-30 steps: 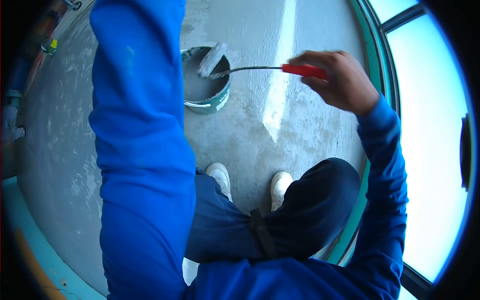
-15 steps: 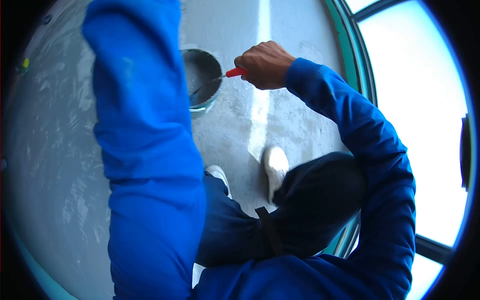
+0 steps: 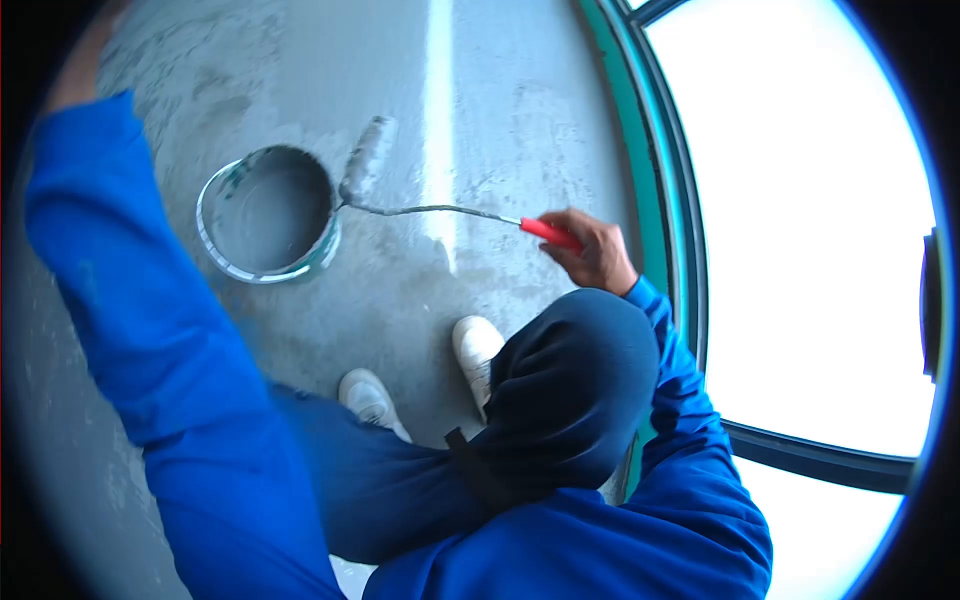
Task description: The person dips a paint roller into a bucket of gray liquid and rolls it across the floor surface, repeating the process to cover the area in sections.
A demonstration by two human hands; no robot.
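In the head view, my right hand [image 3: 597,252] is closed around the red handle of a paint roller [image 3: 368,160]. The roller's thin bent rod runs left from the handle, and its grey, coated sleeve is beside the bucket's right rim. A round bucket [image 3: 205,215] holds grey paint-like material and has a green and white outside. My left arm reaches up along the left side. Only the wrist and part of my left hand [image 3: 82,65] show at the dark upper-left edge; its fingers are hidden.
The grey floor [image 3: 400,270] has lighter and darker patches and a bright strip of light. My white shoes [image 3: 372,400] are below the bucket. On the right, a dark window frame [image 3: 682,200] with a green edge borders bright panes.
The roller has come out of the bucket, and my right hand has drawn it toward my knee. The view has shifted, so the whole bucket shows and my left arm appears farther left.
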